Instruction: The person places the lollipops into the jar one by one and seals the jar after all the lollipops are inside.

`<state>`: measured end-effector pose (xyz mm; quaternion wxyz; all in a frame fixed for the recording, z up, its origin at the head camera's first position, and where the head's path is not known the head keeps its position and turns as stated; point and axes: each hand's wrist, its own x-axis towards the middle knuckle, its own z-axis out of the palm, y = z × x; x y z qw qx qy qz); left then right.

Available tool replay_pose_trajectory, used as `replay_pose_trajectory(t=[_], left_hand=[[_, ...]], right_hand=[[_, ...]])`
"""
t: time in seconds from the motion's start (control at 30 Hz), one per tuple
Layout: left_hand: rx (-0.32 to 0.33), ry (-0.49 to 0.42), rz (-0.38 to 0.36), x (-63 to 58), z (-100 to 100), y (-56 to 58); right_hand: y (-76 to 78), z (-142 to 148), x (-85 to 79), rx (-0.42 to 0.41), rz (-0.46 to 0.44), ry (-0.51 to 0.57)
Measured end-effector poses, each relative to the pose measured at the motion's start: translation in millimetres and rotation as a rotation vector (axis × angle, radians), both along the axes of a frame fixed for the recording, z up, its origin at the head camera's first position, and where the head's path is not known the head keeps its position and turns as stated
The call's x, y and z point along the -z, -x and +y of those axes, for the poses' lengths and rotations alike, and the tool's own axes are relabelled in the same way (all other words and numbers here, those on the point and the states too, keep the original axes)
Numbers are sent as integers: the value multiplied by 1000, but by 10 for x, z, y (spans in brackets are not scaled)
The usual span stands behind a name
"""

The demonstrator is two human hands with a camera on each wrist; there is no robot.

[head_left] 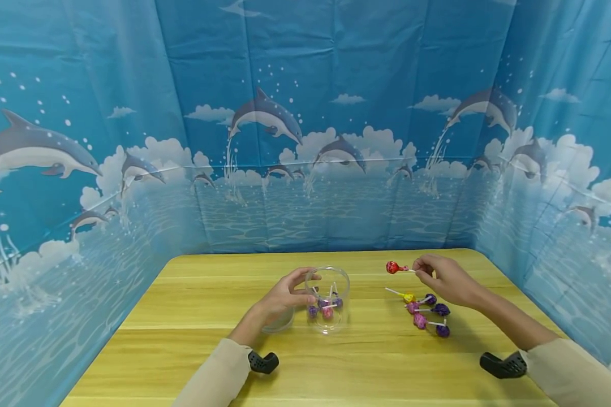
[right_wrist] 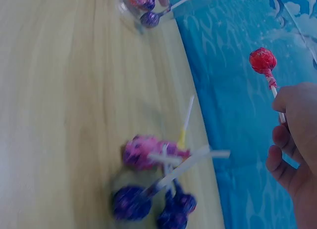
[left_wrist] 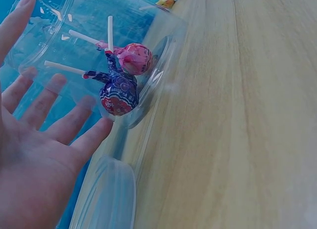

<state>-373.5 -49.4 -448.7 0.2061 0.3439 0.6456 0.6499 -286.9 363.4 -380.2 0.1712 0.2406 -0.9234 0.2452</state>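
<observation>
A broad open lane of counter (head_left: 369,345) runs from 6 to 12 o'clock between the jar (head_left: 342,320) and the pile (head_left: 420,321), ending at the curtain (head_left: 305,215). From the pile, the yellow candy's stick (head_left: 394,291) juts into it toward 10 o'clock. The jar's mouth is reachable from above and from 3 o'clock; the left hand (head_left: 288,292) and the lid (head_left: 280,325) crowd its 9 o'clock side. The right hand (head_left: 445,278) and forearm bar the pile from 1 to 3 o'clock; 6 o'clock offers room.
</observation>
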Motion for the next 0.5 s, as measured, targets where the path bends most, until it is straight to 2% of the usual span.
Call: replay_pose_trajectory(t=[0.5], left_hand=[[13, -9, 2, 12, 1, 18]], right_hand=[[191, -552, -179, -155, -45, -3]])
